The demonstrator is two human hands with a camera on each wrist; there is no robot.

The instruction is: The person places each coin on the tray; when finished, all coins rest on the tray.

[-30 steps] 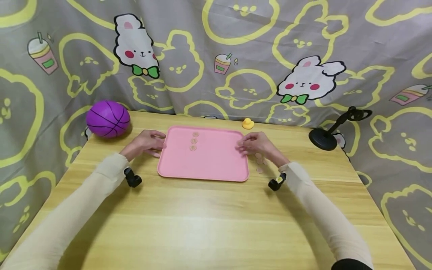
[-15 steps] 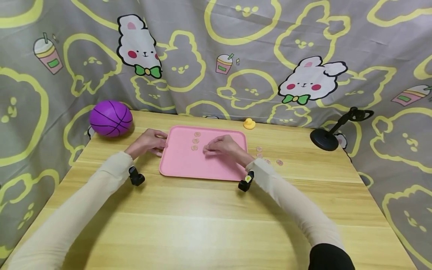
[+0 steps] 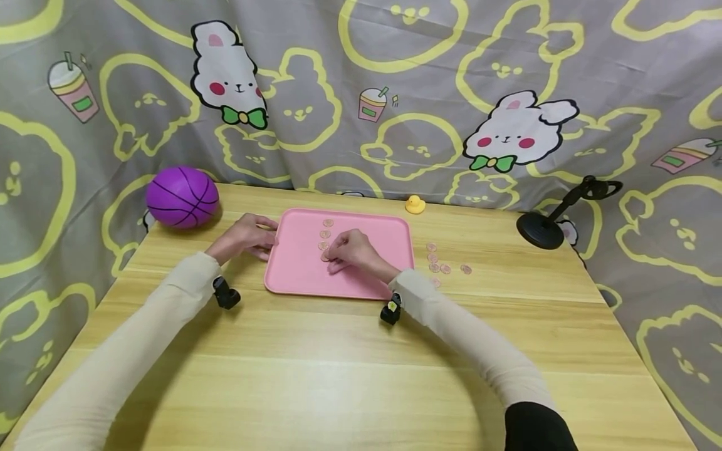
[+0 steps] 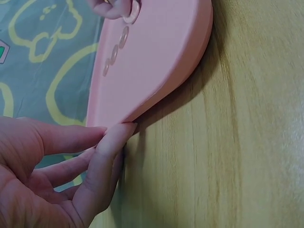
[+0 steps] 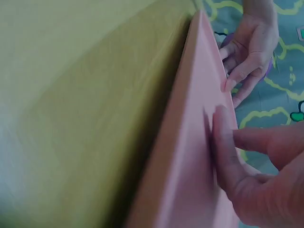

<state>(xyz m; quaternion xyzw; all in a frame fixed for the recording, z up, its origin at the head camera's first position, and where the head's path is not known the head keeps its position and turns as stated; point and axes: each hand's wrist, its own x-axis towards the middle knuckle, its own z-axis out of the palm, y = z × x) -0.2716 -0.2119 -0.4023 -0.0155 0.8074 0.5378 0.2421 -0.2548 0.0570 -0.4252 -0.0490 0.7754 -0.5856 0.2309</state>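
Observation:
A pink tray [image 3: 299, 275] lies on the wooden table. My left hand [image 3: 245, 237] pinches its left rim between thumb and finger, plain in the left wrist view. Over the middle of the tray, my right hand [image 3: 355, 249] pinches a small coin [image 4: 131, 13] at the near end of a row. That coin touches or nearly touches the tray; I cannot tell which. Three similar coppery coins [image 3: 324, 234] lie flat in the row beyond it. In the right wrist view, the right hand's fingers [image 5: 225, 142] hide the coin.
Several loose coins [image 3: 433, 257] lie on the table right of the tray. A purple ball [image 3: 183, 197] sits at the back left, a yellow toy duck [image 3: 415, 204] behind the tray, and a black stand [image 3: 540, 230] at the back right. A patterned curtain [image 3: 316, 113] hangs behind.
My right hand has moved left from the tray's right rim to the near end of the row, bringing a coin. My left hand stays at the left rim.

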